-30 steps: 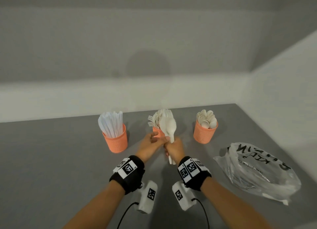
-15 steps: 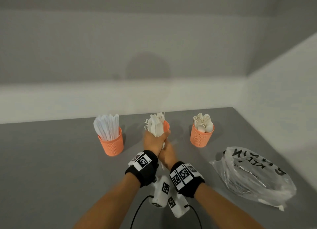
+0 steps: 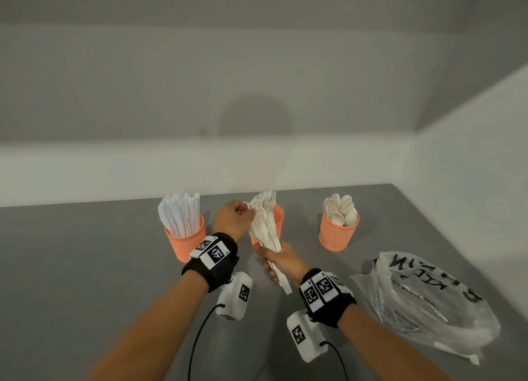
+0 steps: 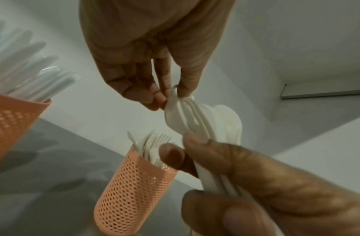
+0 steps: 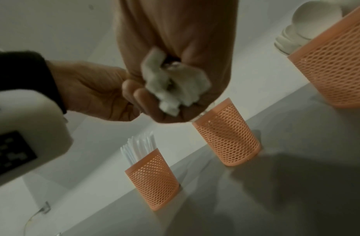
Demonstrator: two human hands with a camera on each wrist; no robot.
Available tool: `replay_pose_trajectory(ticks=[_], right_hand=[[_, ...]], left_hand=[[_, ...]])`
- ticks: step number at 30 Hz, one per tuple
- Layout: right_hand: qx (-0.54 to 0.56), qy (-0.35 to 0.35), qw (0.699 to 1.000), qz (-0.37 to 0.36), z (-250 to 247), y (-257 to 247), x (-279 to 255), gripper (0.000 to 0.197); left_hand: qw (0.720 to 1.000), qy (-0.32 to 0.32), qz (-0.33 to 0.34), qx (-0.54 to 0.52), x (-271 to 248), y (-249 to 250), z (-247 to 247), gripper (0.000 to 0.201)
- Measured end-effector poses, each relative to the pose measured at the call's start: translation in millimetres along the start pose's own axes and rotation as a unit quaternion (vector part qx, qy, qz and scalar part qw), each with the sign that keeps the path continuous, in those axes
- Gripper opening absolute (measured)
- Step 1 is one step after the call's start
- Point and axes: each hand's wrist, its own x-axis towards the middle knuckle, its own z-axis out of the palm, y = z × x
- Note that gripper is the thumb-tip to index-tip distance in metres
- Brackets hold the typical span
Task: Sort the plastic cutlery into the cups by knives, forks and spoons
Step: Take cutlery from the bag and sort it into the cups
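Three orange mesh cups stand in a row: knives in the left cup (image 3: 185, 239), forks in the middle cup (image 3: 279, 218), spoons in the right cup (image 3: 338, 233). My right hand (image 3: 281, 263) grips a fanned bundle of white plastic cutlery (image 3: 264, 228) by its handles, just in front of the fork cup. My left hand (image 3: 237, 218) pinches the head of one outer piece at the bundle's top. The left wrist view shows that pinch (image 4: 171, 97) on rounded heads (image 4: 187, 115). From the right wrist, only the handle ends (image 5: 175, 83) show inside my fist.
A crumpled clear plastic bag (image 3: 428, 303) with black lettering lies at the right on the grey table (image 3: 85, 266). White walls close off the table's back and right sides. The cups stand apart, with gaps between them.
My left hand has come off the clasp with the right hand and moved up and left to the bundle's heads. The bundle now leans and fans out.
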Motion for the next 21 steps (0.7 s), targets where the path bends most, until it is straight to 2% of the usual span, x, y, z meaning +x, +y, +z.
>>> replay_pose_trajectory(ticks=[2,4,8,13,18,21], right_hand=[[0.021,-0.023,0.999,0.019,-2.3,-1.9,-2.1,0.014],[0.062,-0.045,0.996,0.042,-3.8,-3.9,-2.7,0.014],[0.093,-0.078,0.991,0.051,-4.4,-6.1,-2.9,0.022],[0.061,-0.048,0.996,0.039,-3.8,-3.9,1.0,0.041],[0.038,-0.035,0.999,0.017,-5.4,-2.5,0.7,0.016],[0.035,-0.039,0.999,0.004,-3.5,-3.2,-0.1,0.014]], left_hand=[[1.0,-0.004,-0.007,-0.016,1.7,-3.1,-1.2,0.003],[0.999,-0.001,-0.019,-0.041,3.2,-4.4,-1.3,0.004],[1.0,0.014,-0.003,-0.002,4.6,0.1,-1.3,0.021],[0.998,0.025,0.007,0.062,7.9,4.1,-3.2,0.026],[0.998,0.055,0.012,0.021,17.4,4.9,-10.3,0.025],[0.998,0.065,-0.002,-0.005,21.2,6.3,-15.3,0.026]])
